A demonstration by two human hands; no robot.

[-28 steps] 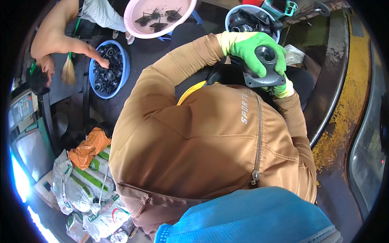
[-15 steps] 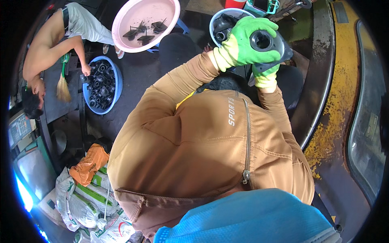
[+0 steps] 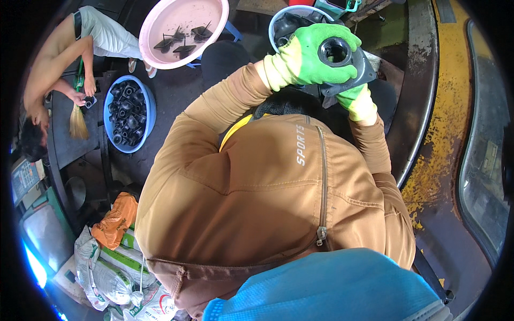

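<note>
My left hand [image 3: 320, 56], in a green and yellow work glove, grips a black part [image 3: 365, 72] from above. This part has a round hollow collar and a flat flange with corners. My right hand [image 3: 357, 100], in a matching glove, is under the flange with its fingers mostly hidden behind the part; it appears to hold the lower side. Just beyond my left hand stands a light blue basin [image 3: 274, 41] of similar black pieces.
A pink basin [image 3: 151, 40] holds several black pieces with stems. A blue tub [image 3: 152, 120] is filled with black parts. At left a co-worker [image 3: 45, 69] bends over a small black part. Sacks [image 3: 115, 273] lie lower left; a worn yellow machine [image 3: 436, 160] stands right.
The co-worker's hand has left the blue tub and now holds a small black part with the other hand. My view has shifted slightly; both my hands keep hold of the black part.
</note>
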